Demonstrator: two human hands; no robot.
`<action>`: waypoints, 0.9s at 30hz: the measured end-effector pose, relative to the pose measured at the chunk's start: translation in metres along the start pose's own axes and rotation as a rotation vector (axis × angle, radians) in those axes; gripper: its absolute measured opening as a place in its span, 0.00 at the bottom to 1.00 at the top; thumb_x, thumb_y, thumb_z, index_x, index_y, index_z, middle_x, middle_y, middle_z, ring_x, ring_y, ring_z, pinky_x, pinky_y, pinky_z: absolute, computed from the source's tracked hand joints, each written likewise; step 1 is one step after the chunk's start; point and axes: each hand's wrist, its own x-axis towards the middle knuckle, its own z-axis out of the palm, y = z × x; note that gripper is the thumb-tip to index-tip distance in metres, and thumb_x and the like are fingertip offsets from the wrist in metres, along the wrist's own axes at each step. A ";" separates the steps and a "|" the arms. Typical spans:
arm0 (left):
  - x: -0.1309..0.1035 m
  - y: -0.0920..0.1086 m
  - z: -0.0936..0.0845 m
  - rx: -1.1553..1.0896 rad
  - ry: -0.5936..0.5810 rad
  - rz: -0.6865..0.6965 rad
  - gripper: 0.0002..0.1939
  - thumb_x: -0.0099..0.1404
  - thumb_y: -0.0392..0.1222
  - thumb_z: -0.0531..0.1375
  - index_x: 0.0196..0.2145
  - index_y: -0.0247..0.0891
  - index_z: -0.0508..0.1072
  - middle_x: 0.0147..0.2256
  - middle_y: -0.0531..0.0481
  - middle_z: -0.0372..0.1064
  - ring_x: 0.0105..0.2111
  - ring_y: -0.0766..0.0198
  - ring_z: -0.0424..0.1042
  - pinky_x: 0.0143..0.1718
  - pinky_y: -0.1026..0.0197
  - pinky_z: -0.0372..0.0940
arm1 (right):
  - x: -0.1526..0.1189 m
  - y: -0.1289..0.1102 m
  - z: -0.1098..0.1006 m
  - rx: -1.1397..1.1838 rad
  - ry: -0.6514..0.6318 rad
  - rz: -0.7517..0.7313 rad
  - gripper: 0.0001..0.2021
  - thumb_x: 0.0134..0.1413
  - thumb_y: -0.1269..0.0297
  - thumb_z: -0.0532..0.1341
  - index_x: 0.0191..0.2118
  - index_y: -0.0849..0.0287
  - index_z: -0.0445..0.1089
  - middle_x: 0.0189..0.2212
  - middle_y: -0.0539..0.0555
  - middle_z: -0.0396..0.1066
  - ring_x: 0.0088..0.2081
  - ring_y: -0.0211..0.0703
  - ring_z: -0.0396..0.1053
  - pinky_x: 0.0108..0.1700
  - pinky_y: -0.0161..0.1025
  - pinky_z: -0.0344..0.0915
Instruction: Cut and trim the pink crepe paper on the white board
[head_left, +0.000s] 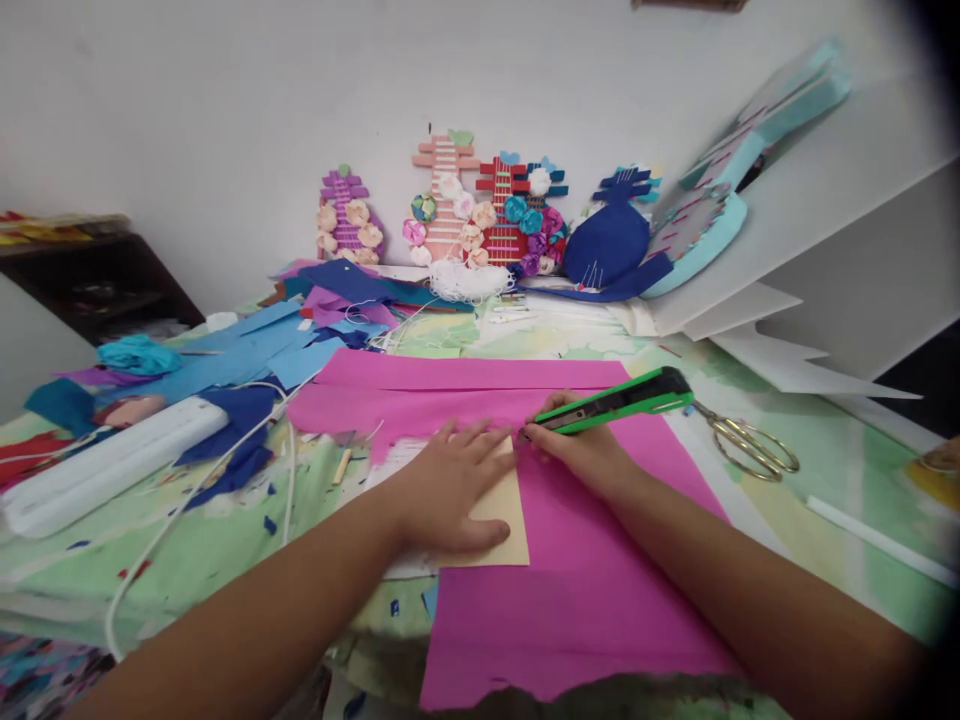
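My left hand (461, 490) lies flat with fingers spread on a cream rectangular card (510, 520), pressing it onto a bright pink sheet (600, 600). My right hand (577, 445) grips a green and black utility knife (622, 400) low over the sheet. The knife's front end is at the card's upper right corner, partly covered by my fingers, so the blade's contact with the sheet cannot be made out. Part of a white printed paper (397, 460) shows beneath my left hand.
Gold-handled scissors (750, 450) lie to the right, near a white stick (877, 540). A white power strip (112, 465) with its cable (202, 500) lies on the left among blue scraps (232, 350). Flower-decorated instrument shapes (446, 200) stand along the wall.
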 end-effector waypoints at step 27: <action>0.003 0.003 0.004 0.008 0.093 0.074 0.33 0.57 0.56 0.52 0.54 0.31 0.58 0.56 0.39 0.51 0.55 0.50 0.50 0.53 0.50 0.46 | 0.001 0.018 0.003 -0.313 0.023 -0.277 0.11 0.39 0.57 0.62 0.25 0.57 0.61 0.24 0.50 0.67 0.28 0.41 0.67 0.31 0.39 0.64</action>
